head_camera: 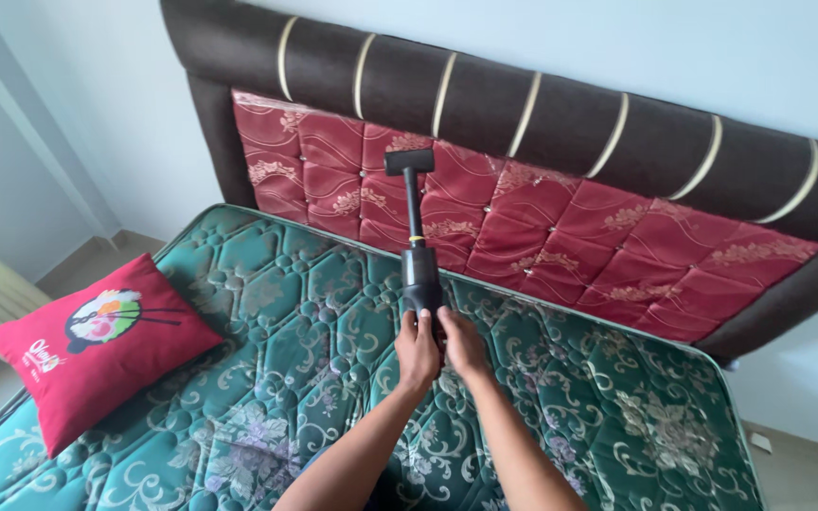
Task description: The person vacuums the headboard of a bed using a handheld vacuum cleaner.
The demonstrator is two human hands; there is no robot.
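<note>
Bright, even daylight, seemingly from the left, soft faint shadows under the red pillow (97,345), mild sheen on the green mattress (617,416), sharp focus throughout, slight wide-angle bending at edges, no glare

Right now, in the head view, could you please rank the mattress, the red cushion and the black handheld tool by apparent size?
1. Green quilted mattress, largest by far.
2. Red cushion.
3. Black handheld tool, smallest, held in both hands.

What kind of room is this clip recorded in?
Most likely a bedroom: a bare green quilted mattress lies against a padded red and brown headboard, with a red cushion on it.
</note>
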